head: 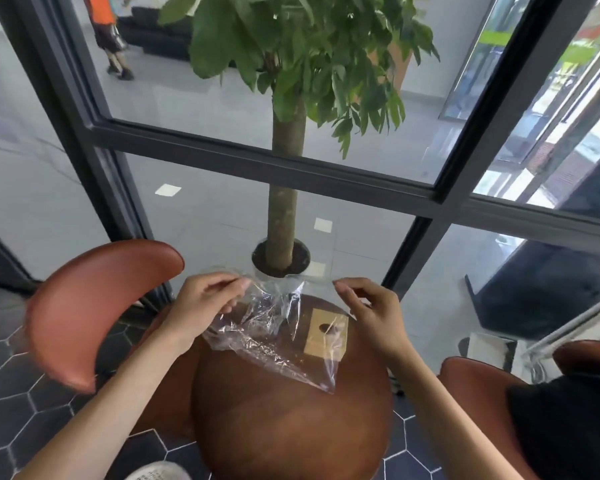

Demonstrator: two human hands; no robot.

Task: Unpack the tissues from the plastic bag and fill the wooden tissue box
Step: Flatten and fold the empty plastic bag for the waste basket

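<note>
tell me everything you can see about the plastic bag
The plastic bag is clear, thin and crinkled, with glossy creases. It looks empty; no tissues show inside. Both hands hold it up by its top edge above the round wooden table: the left hand pinches one corner, the right hand the other. It hangs slack, its lower corner trailing toward the table. The wooden tissue box shows through the film behind it.

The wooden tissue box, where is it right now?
The wooden tissue box sits on the round table, right of centre, behind the clear plastic bag.
</note>
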